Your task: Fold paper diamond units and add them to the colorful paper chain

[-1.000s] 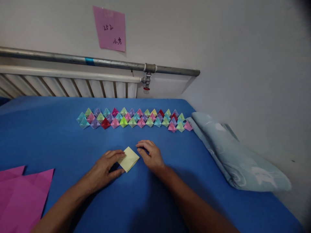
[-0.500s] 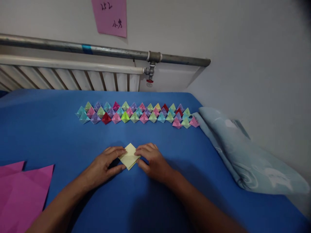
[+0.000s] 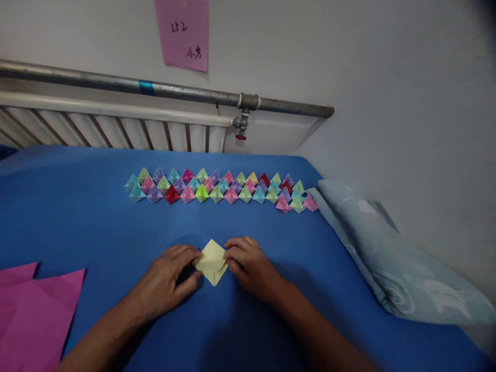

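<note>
A folded pale yellow paper [image 3: 212, 262] lies as a diamond on the blue surface [image 3: 116, 227], with flaps and a short slit at its lower corner. My left hand [image 3: 166, 276] is at its left corner, fingertips and thumb closed on the edge. At the right corner my right hand [image 3: 250, 266] pinches the paper's edge between thumb and fingers. Several small folded paper shapes [image 3: 201, 192] in many colours stand in rows beyond both hands.
Large pink paper sheets [image 3: 41, 310] lie at the lower left. A folded light blue cloth [image 3: 395, 263] rests along the right edge. Behind the surface are a white radiator [image 3: 116, 107], a metal pipe [image 3: 194, 94] and a pink note [image 3: 184, 36] on the wall.
The view has tilted slightly up. The yellow paper's lower part now shows a slit and spread flaps, and my right hand has shifted to its right corner.
</note>
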Available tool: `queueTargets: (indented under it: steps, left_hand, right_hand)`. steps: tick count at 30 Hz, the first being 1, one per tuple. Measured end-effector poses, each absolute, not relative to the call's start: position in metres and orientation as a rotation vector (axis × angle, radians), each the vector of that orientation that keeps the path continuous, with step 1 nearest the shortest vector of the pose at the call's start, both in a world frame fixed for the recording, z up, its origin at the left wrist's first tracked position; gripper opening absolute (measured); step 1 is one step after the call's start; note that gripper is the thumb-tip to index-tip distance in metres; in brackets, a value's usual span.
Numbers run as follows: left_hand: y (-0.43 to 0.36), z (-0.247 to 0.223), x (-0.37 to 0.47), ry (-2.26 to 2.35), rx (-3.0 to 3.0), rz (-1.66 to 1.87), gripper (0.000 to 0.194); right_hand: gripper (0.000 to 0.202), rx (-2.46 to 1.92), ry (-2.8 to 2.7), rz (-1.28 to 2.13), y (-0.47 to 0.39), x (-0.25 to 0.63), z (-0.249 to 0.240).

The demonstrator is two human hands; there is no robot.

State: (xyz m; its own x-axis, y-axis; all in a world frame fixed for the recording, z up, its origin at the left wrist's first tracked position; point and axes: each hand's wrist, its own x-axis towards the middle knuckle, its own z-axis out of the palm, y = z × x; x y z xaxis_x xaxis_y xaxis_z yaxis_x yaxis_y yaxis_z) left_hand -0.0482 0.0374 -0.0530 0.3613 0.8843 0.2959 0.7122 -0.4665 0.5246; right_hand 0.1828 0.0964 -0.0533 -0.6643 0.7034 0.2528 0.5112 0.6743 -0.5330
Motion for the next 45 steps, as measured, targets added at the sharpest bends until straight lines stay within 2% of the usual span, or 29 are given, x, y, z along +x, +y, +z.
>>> queueTargets:
  steps: [7, 15, 28, 37, 42, 45]
  left_hand:
    - [0.04, -0.057, -0.047, 1.473, 2.245, 0.8, 0.016]
    - [0.042, -0.064, -0.041, 1.599, 2.118, 0.79, 0.025]
    - [0.044, -0.064, -0.034, 1.75, 2.022, 0.748, 0.021]
    - [0.045, -0.065, -0.034, 1.756, 2.1, 0.787, 0.015]
    - [0.048, -0.078, -0.038, 1.65, 2.465, 0.768, 0.04]
    - [0.049, -0.083, -0.036, 1.541, 2.6, 0.676, 0.046]
  right_hand:
    - [0.011, -0.993, -2.396, 0.659, 0.094, 0.179, -0.051]
    - [0.007, -1.165, -2.267, 0.684, 0.092, 0.174, -0.053]
    - [0.019, -1.332, -2.15, 0.647, 0.093, 0.166, -0.054]
    - [0.016, -1.431, -2.108, 0.694, 0.094, 0.171, -0.05]
    - [0.014, -1.401, -2.111, 0.672, 0.095, 0.173, -0.051]
    - [0.013, -1.383, -2.122, 0.646, 0.095, 0.173, -0.053]
